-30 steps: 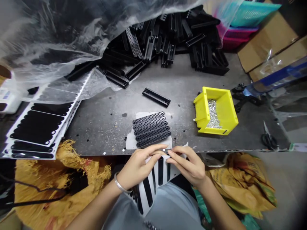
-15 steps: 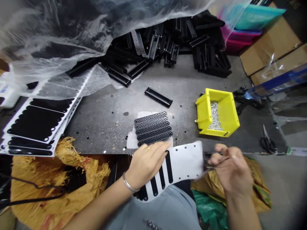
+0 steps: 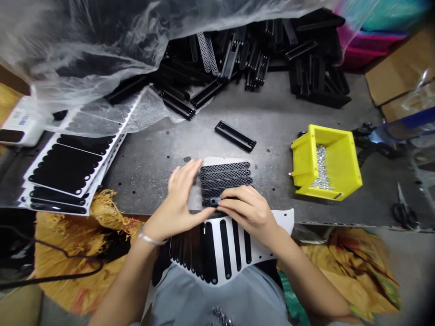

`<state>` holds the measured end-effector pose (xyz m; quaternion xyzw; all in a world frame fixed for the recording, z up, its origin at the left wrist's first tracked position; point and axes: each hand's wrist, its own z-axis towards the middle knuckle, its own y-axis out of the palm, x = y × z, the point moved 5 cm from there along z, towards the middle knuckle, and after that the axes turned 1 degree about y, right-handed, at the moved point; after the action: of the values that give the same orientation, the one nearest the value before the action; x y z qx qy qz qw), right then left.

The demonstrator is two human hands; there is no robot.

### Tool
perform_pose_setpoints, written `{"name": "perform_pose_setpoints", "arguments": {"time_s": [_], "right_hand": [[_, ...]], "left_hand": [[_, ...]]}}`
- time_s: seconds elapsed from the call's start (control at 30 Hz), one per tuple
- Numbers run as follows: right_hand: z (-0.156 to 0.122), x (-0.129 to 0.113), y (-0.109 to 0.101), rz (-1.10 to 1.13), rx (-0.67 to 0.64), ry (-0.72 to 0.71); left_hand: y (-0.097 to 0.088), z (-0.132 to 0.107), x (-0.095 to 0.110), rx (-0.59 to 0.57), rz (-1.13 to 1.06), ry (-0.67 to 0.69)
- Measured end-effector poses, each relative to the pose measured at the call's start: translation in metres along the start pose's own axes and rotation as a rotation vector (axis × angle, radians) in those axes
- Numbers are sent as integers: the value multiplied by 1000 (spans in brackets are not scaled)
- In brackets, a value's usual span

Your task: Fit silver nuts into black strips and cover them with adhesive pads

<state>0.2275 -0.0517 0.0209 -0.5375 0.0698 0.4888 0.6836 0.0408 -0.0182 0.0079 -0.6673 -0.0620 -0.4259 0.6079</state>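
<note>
Head view: right hand [image 3: 249, 210] pinches dark strip [image 3: 215, 201] at nearest of perforated bars [image 3: 226, 174]; left hand [image 3: 176, 206], fingers spread wide, beside bars' left ends. Tilted pinch could set strip askew; left thumb could snag it; right wrist could drag white sheet [image 3: 216, 244].

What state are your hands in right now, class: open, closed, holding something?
Left hand: open, thumb apart from fingers, beside the mesh strips.
Right hand: closed, fingertips on a dark strip.
</note>
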Motion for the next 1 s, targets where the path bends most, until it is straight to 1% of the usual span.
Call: {"name": "perform_pose_setpoints", "arguments": {"time_s": [0.07, 0.1, 0.17, 0.3, 0.4, 0.5, 0.53, 0.57, 0.63, 0.7, 0.73, 0.77, 0.83, 0.9, 0.97, 1.0], "right_hand": [[5, 0, 9, -8, -46, -40], [7, 1, 11, -10, -63, -53], [8, 1, 13, -10, -87, -56], [11, 3, 16, 10, -147, -21], [14, 2, 17, 0, -160, -13], [12, -2, 12, -40, -147, -69], [10, -2, 6, -51, -145, -73], [7, 0, -1, -55, -141, -45], [-2, 13, -17, -24, -137, 106], [-13, 30, -32, 66, -113, 281], [-18, 37, -37, 119, -96, 336], [-21, 42, -41, 166, -74, 361], [-24, 49, -42, 219, -41, 359], [-24, 50, -40, 228, -50, 335], [-25, 45, -38, 187, -63, 292], [-27, 40, -40, 136, -42, 263]], "left_hand": [[-10, -19, -10, 66, -18, -147], [-11, -27, -13, 90, -25, -202], [-7, -37, -16, 119, -61, -270], [10, -37, -12, 152, -180, -337], [16, -32, -9, 168, -201, -374], [16, -30, -10, 166, -202, -400], [17, -30, -11, 161, -204, -404], [17, -30, -11, 156, -205, -405], [17, -30, -13, 153, -203, -400], [17, -31, -14, 156, -196, -393], [17, -31, -14, 157, -191, -391], [17, -32, -15, 159, -185, -390], [17, -32, -17, 165, -173, -388], [17, -31, -19, 170, -165, -384], [15, -30, -18, 163, -153, -376], [13, -30, -16, 163, -136, -367]]}}
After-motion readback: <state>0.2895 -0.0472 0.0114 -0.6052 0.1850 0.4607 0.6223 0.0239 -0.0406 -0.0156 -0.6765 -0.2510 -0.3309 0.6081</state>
